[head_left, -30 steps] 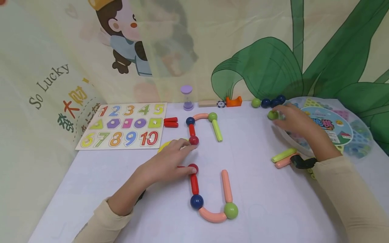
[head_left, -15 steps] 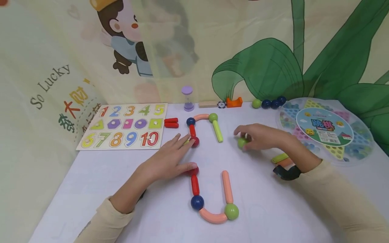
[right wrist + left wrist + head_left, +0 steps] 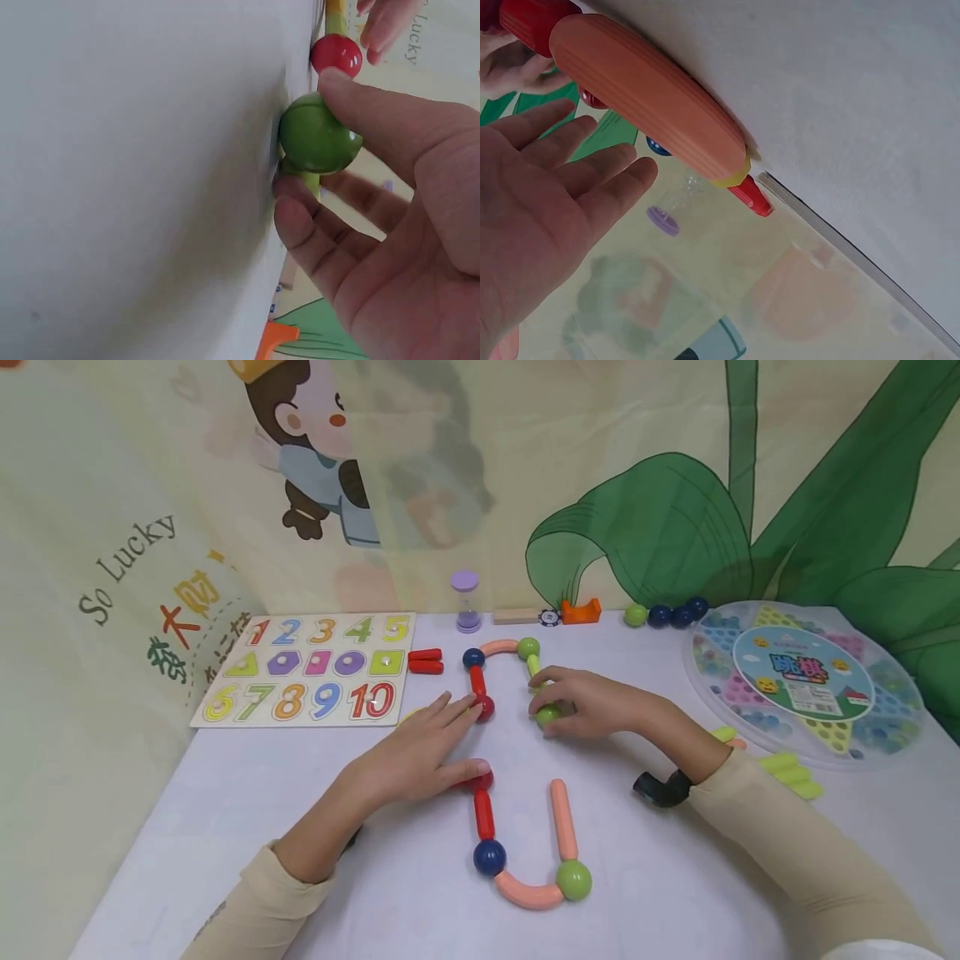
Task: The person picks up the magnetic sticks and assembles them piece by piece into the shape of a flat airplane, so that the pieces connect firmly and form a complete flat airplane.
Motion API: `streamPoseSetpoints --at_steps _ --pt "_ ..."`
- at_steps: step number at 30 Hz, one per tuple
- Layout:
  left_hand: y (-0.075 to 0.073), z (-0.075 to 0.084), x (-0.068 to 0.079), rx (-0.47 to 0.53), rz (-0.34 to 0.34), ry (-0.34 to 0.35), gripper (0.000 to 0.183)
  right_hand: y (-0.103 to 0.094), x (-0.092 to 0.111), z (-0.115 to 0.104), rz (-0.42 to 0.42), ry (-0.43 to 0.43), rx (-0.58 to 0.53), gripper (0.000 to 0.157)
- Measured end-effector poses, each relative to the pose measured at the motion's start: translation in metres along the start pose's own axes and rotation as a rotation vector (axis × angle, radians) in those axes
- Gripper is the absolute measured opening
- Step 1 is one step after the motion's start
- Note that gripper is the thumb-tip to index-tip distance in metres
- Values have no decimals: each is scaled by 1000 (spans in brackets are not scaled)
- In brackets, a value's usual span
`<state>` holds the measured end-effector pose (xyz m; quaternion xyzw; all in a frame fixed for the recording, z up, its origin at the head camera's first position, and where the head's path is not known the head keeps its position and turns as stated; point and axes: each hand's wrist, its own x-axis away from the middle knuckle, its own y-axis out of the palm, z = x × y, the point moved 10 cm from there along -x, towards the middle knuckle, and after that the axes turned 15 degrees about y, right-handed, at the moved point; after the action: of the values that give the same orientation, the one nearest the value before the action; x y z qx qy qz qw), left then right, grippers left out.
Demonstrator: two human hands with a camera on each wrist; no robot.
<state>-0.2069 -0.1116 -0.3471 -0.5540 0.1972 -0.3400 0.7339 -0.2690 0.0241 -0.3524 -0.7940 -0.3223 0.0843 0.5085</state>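
My left hand (image 3: 412, 760) lies with straight fingers at the left, fingertips at the upper red ball (image 3: 486, 708) and thumb over the lower red ball (image 3: 484, 779). In the left wrist view an orange rod (image 3: 649, 97) runs beside the palm, mostly hidden from the head view. My right hand (image 3: 600, 706) holds a loose green ball (image 3: 319, 135) between thumb and fingers, at the lower end of a light green rod (image 3: 533, 665). That rod joins a green ball (image 3: 528, 648), a curved peach piece (image 3: 498, 646), a blue ball (image 3: 473, 658) and a red rod (image 3: 477, 680).
Nearer me, a peach rod (image 3: 564, 818), green ball (image 3: 573, 880), curved peach piece (image 3: 528, 892), blue ball (image 3: 489, 858) and red rod (image 3: 484, 816) connect. A number board (image 3: 300, 672) lies left, a round game box (image 3: 802, 681) right. An hourglass (image 3: 466, 602) stands behind.
The right hand has brought a green ball leftward from beside the round box to the light green rod's lower end. The left hand stays almost in place, its fingers straighter than a second ago.
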Motion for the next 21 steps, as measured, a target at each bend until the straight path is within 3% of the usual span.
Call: streamPoseSetpoints --at_steps 5,11,21 --pt "1 0 0 16 -4 4 81 4 -8 0 -65 -28 -100 25" --pt "1 -1 -1 -1 -8 1 81 8 -8 -4 -53 -60 -157 27" --pt "3 -4 -8 10 -43 -22 80 10 -7 -6 -30 -48 -140 30"
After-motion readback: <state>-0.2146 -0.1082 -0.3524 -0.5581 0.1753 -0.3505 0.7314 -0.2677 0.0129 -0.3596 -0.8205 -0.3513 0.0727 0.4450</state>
